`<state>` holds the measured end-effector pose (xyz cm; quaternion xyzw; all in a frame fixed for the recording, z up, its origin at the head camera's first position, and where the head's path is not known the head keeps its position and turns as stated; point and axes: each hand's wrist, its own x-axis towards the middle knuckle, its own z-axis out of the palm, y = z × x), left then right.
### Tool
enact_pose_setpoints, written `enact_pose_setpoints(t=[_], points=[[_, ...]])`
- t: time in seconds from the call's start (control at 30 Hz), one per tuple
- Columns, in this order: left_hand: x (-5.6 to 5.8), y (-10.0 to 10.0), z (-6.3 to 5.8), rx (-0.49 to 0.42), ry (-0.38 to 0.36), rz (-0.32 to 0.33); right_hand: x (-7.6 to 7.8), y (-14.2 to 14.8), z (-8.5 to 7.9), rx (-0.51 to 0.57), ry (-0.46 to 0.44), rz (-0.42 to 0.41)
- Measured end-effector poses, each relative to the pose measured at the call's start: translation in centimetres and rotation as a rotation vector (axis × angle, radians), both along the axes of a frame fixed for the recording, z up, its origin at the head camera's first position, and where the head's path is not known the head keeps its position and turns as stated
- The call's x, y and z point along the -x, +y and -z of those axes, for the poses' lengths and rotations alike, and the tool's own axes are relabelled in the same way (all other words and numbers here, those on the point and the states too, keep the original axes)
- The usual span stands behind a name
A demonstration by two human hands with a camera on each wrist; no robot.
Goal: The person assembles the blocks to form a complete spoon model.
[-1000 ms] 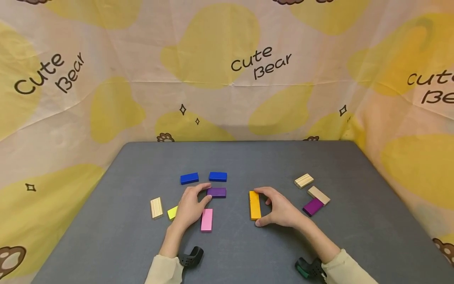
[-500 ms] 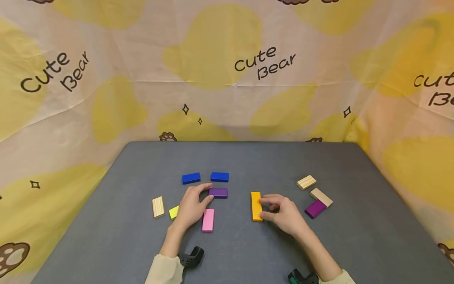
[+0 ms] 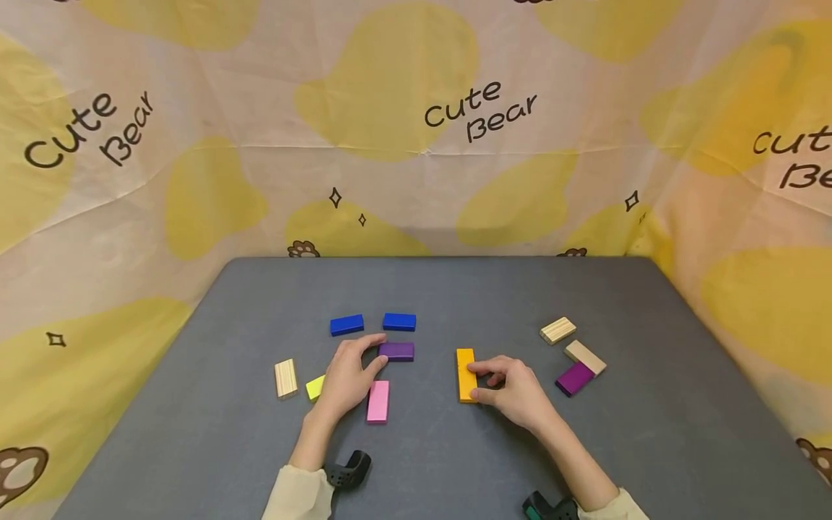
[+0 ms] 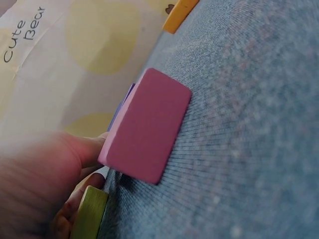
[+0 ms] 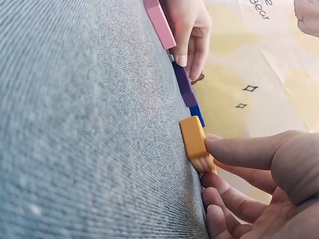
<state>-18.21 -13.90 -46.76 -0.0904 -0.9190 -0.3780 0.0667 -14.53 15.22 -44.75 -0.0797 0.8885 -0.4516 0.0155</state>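
Note:
My left hand (image 3: 347, 375) holds the left end of a violet wooden block (image 3: 398, 352) on the dark table, thumb on the near side, a finger on the far side. A pink block (image 3: 378, 402) lies beside that thumb and looms large in the left wrist view. Under the left hand, a lime-green block (image 3: 315, 388) is partly hidden. My right hand (image 3: 516, 390) touches the right long side of an orange block (image 3: 466, 375) with thumb and forefinger tips spread along it. In the right wrist view, its other fingers bend beside the orange block (image 5: 193, 137).
Two blue blocks (image 3: 399, 322) lie behind the violet one. A plain wood block (image 3: 285, 379) is at the far left. To the right lie a striped wood block (image 3: 557, 331), a tan block (image 3: 585, 357) and a purple block (image 3: 573, 379). Patterned cloth (image 3: 416, 130) stands behind the table.
My right hand has let go of the orange block's two ends and shifted its fingertips onto the right long side. The left hand and the blocks have stayed in place.

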Motion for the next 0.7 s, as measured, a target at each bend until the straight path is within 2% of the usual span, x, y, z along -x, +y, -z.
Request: enact_pose_setpoints(t=[0.43, 0.7], points=[[0.08, 0.03, -0.08, 0.011, -0.003, 0.005, 0.07, -0.13, 0.07, 0.016, -0.024, 0.032], [0.05, 0.00, -0.05, 0.016, 0.001, 0.006, -0.04, -0.40, 0.06, -0.024, -0.005, 0.020]])
